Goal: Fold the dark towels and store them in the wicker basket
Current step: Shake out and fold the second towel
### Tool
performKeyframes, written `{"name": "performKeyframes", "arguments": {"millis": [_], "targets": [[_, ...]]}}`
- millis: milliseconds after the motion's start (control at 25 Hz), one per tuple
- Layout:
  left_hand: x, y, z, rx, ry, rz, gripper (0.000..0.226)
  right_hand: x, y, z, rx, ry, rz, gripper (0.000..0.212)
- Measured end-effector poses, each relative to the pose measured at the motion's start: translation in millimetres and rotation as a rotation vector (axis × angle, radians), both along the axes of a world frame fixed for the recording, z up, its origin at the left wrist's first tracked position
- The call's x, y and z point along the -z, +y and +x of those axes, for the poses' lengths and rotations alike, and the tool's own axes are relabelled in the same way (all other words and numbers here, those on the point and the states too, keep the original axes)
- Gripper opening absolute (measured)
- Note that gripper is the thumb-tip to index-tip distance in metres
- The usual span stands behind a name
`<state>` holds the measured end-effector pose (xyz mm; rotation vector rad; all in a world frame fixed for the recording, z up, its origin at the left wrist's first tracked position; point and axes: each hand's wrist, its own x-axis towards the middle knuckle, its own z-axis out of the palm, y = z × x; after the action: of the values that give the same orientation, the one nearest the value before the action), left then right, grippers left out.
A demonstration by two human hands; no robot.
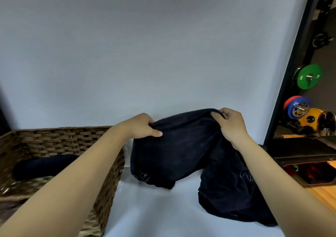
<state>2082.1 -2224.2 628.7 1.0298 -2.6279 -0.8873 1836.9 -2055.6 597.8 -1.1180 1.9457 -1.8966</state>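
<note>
A dark navy towel point(181, 145) hangs lifted above the white table surface point(154, 209), its lower part draping down. My left hand point(140, 126) pinches its upper left edge, and my right hand point(231, 124) grips its upper right edge. Beneath my right forearm lies more dark towel cloth point(227, 196), crumpled on the table; I cannot tell whether it is a separate towel. The wicker basket point(60, 136) stands at the left. Inside it lies a rolled dark towel point(43, 165), partly hidden by my left forearm.
A white backdrop rises behind the table. At the right stand a black frame post point(291, 63), a dark case point(300, 149) and a red-edged box point(316, 173) on a wooden surface. Coloured weight plates point(309, 76) sit beyond.
</note>
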Motion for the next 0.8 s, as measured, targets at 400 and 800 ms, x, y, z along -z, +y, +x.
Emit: {"name": "performKeyframes", "arguments": {"millis": [400,800], "targets": [[-33,7,-9,0.046,0.4,0.261,0.038,-30,29,-33,-0.05,-0.047,-0.084,0.022],[-49,-9,-44,-0.138,0.228,-0.158,0.009,-31,20,-66,-0.012,-0.097,0.036,0.028]]}}
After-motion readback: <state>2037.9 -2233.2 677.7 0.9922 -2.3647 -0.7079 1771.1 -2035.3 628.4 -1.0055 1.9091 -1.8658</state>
